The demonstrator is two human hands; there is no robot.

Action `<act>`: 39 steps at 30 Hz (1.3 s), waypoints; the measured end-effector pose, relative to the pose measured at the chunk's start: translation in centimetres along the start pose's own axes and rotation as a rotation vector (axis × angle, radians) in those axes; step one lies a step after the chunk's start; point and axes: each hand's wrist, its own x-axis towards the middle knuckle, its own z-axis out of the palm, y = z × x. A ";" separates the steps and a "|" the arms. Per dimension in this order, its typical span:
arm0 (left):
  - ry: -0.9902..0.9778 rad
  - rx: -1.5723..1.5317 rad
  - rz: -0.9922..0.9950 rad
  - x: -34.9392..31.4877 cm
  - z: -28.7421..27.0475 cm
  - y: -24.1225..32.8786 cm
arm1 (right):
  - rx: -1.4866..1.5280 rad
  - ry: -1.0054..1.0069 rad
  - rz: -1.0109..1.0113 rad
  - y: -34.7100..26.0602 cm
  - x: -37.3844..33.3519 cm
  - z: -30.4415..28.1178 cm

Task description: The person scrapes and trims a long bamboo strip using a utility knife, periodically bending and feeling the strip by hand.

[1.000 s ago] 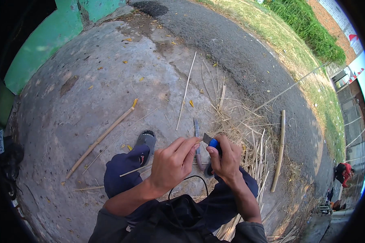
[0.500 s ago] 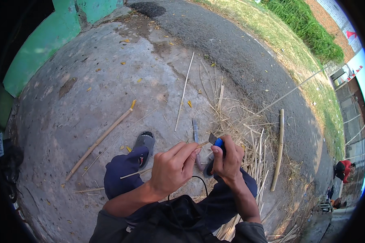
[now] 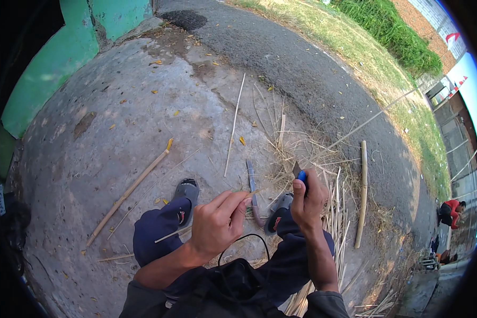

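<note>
My left hand [image 3: 217,222] pinches a long thin bamboo strip [image 3: 367,123]. It runs far out to the upper right, beyond my right hand, and a pale end shows behind my left wrist. My right hand [image 3: 310,204] is wrapped round the blue handle of a short-bladed knife [image 3: 297,170], blade pointing up and away. The blade looks close to the strip; I cannot tell whether they touch. Between my shoes, a long knife [image 3: 252,183] with a dark blade and brownish handle lies on the ground.
Pale split strips and shavings [image 3: 331,212] pile beside my right leg. A bamboo pole [image 3: 362,196] lies right of them, another pole [image 3: 130,193] at left, a thin stick [image 3: 235,124] ahead. A green wall [image 3: 50,69] stands far left. A person in red [image 3: 450,212] crouches far right.
My right hand has moved right and slightly up with the knife, away from my left hand. My left hand has shifted slightly left and still holds the strip.
</note>
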 end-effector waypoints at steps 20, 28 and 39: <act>0.002 0.046 0.045 -0.5 -0.2 -0.3 | -0.058 0.116 -0.026 2.9 1.7 -1.8; -0.018 0.092 0.048 -1.1 -0.9 -1.2 | -0.081 0.188 0.033 4.7 3.0 -2.6; -0.062 0.236 0.118 -2.4 -3.7 -4.2 | -0.122 0.306 0.119 7.7 4.5 -4.0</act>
